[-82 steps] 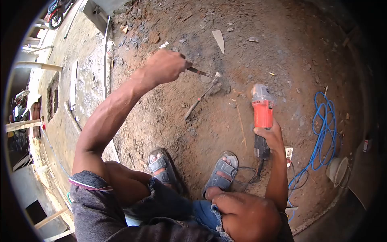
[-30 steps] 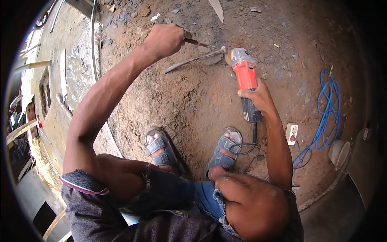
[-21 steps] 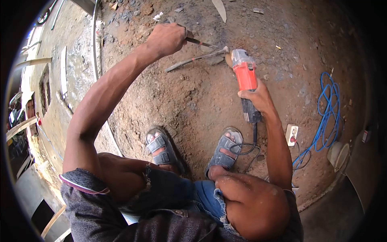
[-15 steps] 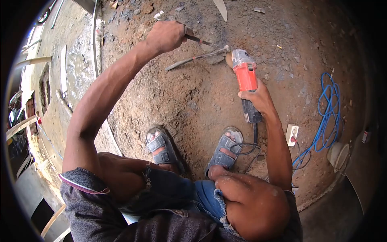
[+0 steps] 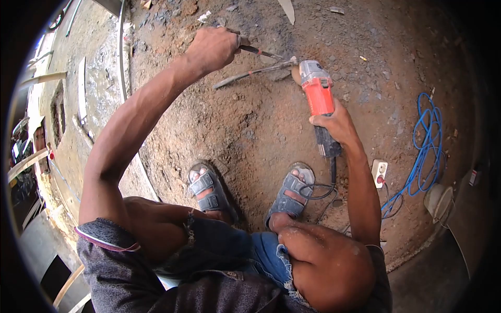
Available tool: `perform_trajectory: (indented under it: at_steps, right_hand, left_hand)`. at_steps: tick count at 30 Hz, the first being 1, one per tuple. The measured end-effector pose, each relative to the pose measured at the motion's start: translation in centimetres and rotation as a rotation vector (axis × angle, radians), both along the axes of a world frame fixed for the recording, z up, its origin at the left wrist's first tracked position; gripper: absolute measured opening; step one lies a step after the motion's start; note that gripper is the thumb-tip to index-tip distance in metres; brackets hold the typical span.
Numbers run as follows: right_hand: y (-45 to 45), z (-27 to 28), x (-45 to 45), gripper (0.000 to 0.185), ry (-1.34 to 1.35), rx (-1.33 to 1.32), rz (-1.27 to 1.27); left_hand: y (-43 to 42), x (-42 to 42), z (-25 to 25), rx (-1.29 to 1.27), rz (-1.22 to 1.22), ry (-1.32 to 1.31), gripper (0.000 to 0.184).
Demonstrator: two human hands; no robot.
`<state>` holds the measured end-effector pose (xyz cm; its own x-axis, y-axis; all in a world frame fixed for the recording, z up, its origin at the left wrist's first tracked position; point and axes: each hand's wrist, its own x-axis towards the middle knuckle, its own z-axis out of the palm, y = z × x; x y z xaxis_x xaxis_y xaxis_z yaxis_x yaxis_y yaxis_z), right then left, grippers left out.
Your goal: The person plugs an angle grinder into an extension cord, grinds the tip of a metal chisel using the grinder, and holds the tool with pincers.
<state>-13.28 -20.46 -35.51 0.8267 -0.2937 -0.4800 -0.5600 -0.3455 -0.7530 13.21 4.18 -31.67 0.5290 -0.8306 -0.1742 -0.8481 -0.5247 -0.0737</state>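
Observation:
My left hand [image 5: 214, 48] is closed round one handle of a long two-handled tool [image 5: 269, 67], pincers or tongs by its look. The tool's other handle, dark with a red band, slants down to the left above the dirt. Its small head, at the right end, meets the round disc [image 5: 296, 74] of a red angle grinder [image 5: 319, 98]. My right hand [image 5: 334, 122] is wrapped round the grinder's body, thumb across it, with the black rear end below. Whether the disc spins cannot be told.
Sandalled feet [image 5: 209, 190] stand on the dirt below the tools. A white power socket [image 5: 379, 173] with a red plug lies at the right, beside a coiled blue cable [image 5: 425, 135] and a pale bucket [image 5: 438, 202]. A pointed shard [image 5: 287, 10] lies at the top.
The grinder has moved up and left, its disc now at the tool's head. The tool's free handle has swung up to the left. Over the last half second hardly anything has shifted.

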Motion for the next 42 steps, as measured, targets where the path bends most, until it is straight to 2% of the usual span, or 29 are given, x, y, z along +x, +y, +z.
perform_trajectory:
  at_steps: [1, 4, 7, 10, 16, 19, 28, 31, 34, 37, 40, 42]
  right_hand:
    - [0.0, 0.0, 0.0, 0.06, 0.001, 0.005, -0.001]
    - [-0.3, -1.1, -0.1, 0.062, -0.054, -0.008, 0.0]
    - [-0.4, -1.1, 0.0, 0.063, -0.043, -0.006, 0.016]
    - [-0.5, -1.1, 0.1, 0.061, -0.01, -0.028, 0.038]
    - [-0.2, 0.0, 0.5, 0.06, 0.003, 0.008, 0.027]
    - [-0.4, -0.2, 0.6, 0.059, 0.006, 0.007, 0.042]
    - [-0.6, -1.2, 0.4, 0.057, 0.0, -0.025, 0.032]
    - [-0.6, -0.9, 0.4, 0.058, 0.004, -0.012, 0.04]
    - [-0.5, -0.7, 0.5, 0.057, -0.011, 0.021, 0.026]
    - [-0.7, -1.3, 0.3, 0.057, -0.006, 0.007, 0.033]
    - [-0.2, -0.1, 0.7, 0.056, 0.017, 0.021, 0.013]
    - [-0.1, -0.3, 0.6, 0.055, 0.012, 0.065, 0.007]
  left_hand:
    - [0.0, 0.0, -0.2, 0.053, 0.006, -0.019, 0.027]
    - [0.9, 0.6, -1.7, -0.042, -0.076, -0.092, 0.027]
    - [0.4, -0.6, 0.2, -0.073, -0.006, 0.008, 0.021]
    - [0.9, 0.0, -1.3, -0.089, -0.066, -0.066, 0.024]
    - [1.3, 0.1, -2.1, -0.134, -0.048, 0.0, 0.034]
    - [1.0, -0.3, -1.4, -0.041, -0.013, -0.028, 0.028]
    - [1.3, -0.1, -1.9, -0.075, -0.047, -0.056, 0.029]
    - [1.2, -0.5, -1.3, -0.086, 0.028, 0.056, 0.031]
    - [1.3, -0.9, -0.8, -0.133, -0.04, 0.002, 0.032]
    - [1.3, -0.7, -1.0, -0.061, -0.013, 0.022, 0.034]
    - [1.4, -1.2, -0.6, -0.156, -0.024, 0.029, 0.036]
    - [1.5, -1.2, -0.8, -0.078, -0.02, -0.012, 0.03]
